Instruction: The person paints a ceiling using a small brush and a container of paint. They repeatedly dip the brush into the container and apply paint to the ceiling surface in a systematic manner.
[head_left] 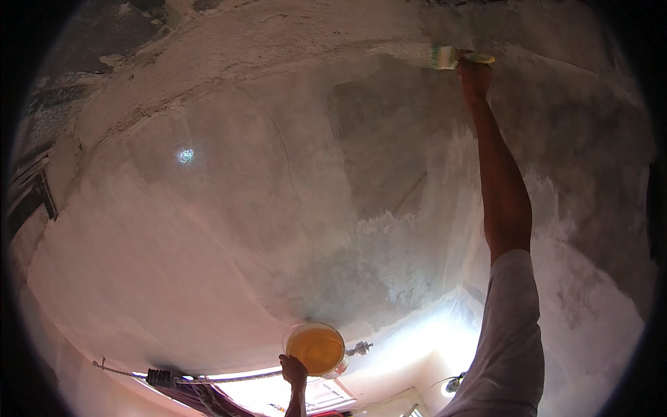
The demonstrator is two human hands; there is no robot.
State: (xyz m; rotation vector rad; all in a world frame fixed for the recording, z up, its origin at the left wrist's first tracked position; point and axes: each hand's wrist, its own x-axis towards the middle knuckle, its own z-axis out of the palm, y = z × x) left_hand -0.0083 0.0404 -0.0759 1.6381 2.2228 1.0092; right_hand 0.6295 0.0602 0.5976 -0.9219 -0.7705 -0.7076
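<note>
My right arm stretches far up over a plastered wall surface (278, 174), and my right hand (476, 73) is closed round the handle of a wide paintbrush (445, 58). The brush's pale bristles lie against or very near the plaster, pointing left. Low in the middle, my left hand (294, 372) grips the edge of a small round bucket (285, 337) with pale walls. Inside it is an amber-yellow liquid (316, 351). Darker, damp-looking grey patches (389, 139) lie below and left of the brush, with paler streaked areas around them.
Near the lower edge, a bright window (323, 394) shows behind a curtain rod (229, 379) with a dark bunched curtain (208, 399). A light fixture (455, 382) sits near my right sleeve. Rough, broken plaster (83, 62) runs along the upper left.
</note>
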